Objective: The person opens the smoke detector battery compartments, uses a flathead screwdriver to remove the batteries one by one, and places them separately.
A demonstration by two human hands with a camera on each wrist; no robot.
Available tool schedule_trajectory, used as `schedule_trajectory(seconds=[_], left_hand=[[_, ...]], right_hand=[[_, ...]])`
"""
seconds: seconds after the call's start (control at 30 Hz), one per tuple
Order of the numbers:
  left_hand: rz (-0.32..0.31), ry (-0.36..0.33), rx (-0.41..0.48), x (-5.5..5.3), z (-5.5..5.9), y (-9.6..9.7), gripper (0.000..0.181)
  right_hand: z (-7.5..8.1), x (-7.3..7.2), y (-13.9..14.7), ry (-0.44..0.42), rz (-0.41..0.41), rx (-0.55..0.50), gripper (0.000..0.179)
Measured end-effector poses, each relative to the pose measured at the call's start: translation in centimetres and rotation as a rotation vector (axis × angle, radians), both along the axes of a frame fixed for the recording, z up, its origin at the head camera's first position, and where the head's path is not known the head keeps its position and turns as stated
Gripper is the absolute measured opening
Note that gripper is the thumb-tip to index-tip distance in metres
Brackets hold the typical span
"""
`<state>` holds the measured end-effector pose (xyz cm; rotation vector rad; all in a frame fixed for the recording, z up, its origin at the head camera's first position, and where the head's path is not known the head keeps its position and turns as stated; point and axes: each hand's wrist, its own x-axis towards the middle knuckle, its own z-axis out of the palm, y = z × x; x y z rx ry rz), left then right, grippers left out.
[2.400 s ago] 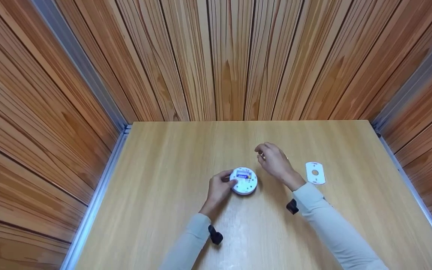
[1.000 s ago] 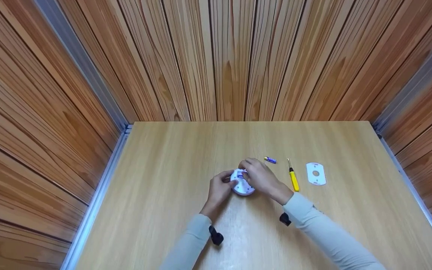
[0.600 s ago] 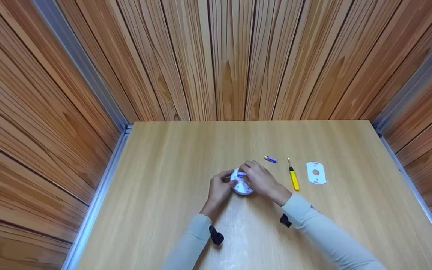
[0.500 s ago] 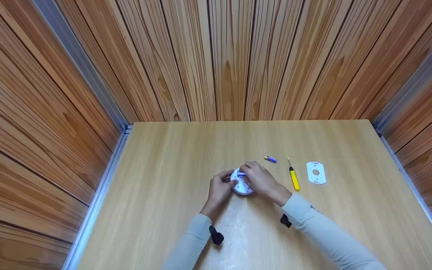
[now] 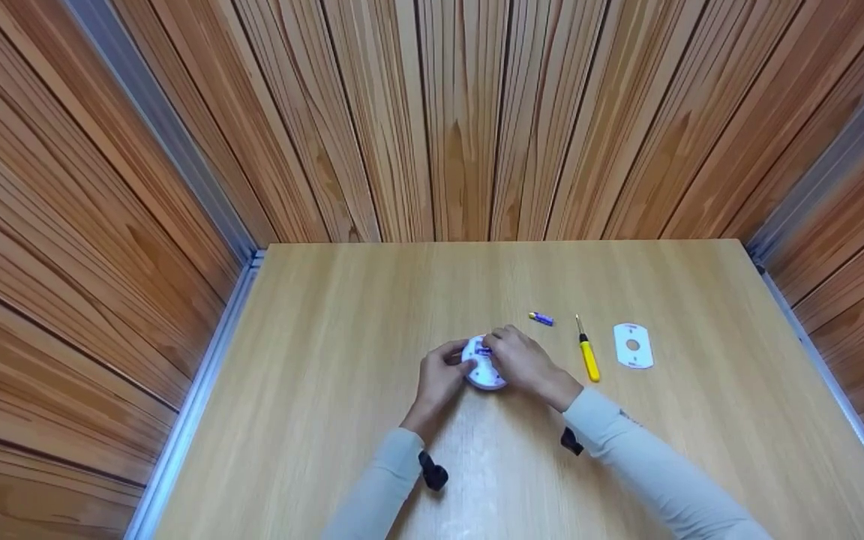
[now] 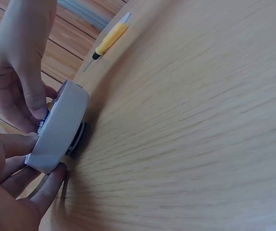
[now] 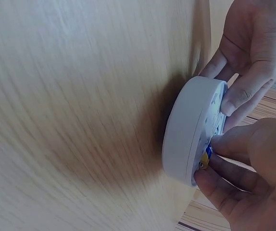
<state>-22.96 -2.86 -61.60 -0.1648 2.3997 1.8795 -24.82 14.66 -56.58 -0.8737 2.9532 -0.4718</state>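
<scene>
My left hand (image 5: 439,379) grips a round white device (image 5: 481,373), much like a smoke alarm, by its left edge, thumb on its upper face and fingers beneath. That face has a battery compartment. In the right wrist view, my right hand (image 7: 253,168) pinches a blue and yellow battery (image 7: 206,157) at the compartment. Part of this battery (image 6: 43,119) also shows in the left wrist view, beside the thumb. From above, my right hand (image 5: 526,364) covers the right side of the device. Close over the wooden table, the device's white side wall (image 6: 63,125) leans at a tilt.
Another blue battery (image 5: 541,319) lies on the table (image 5: 372,315) beyond my right hand. To its right is a yellow-handled screwdriver (image 5: 589,361). Farther right lies a flat white plate (image 5: 623,343) with a round central hole. Wood-panelled walls (image 5: 462,120) bound the table.
From beyond the device, my right hand has moved left and nearer, onto the compartment. The loose battery and screwdriver have come into view. Lately the right fingers have shifted only slightly.
</scene>
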Motion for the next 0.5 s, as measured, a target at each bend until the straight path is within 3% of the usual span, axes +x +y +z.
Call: schedule_trajectory(seconds=[0.2,0.5], left_hand=[[-0.013,0.031,0.003,-0.04,-0.1,-0.08,0.037],[0.001,-0.027,-0.019,0.01,0.09,0.18,0.038]], right_hand=[[-0.04,-0.11,-0.13,-0.008,0.005,0.047,0.024],[0.07,-0.23,-0.19,-0.023,0.002,0.027,0.028]])
